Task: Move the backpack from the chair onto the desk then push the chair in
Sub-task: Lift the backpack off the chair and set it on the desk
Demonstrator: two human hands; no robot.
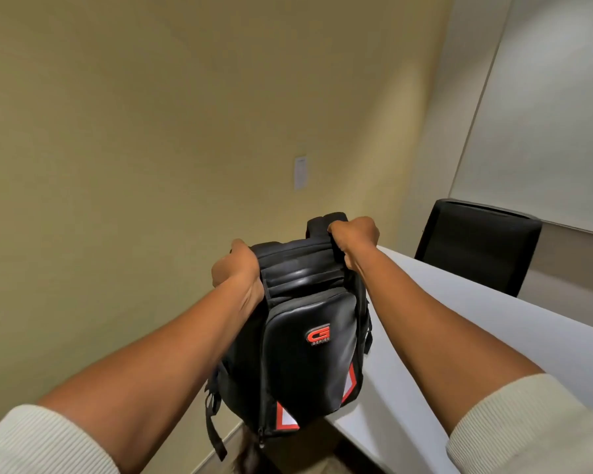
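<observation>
Both hands (left [235, 265], right [355, 234]) grip backpack [308, 336] beside desk [459, 319]

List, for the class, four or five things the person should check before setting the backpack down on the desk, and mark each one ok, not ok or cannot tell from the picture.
1. Left hand has a closed grip on the top of the backpack: ok.
2. Right hand has a closed grip on the straps at the top: ok.
3. Backpack is lifted and hangs upright: ok.
4. Bare space on the white desk beside the bag: ok.
5. Backpack is fully over the desk: not ok, it hangs at the desk's left edge.
6. Loose strap is free of the chair below: cannot tell.
</observation>
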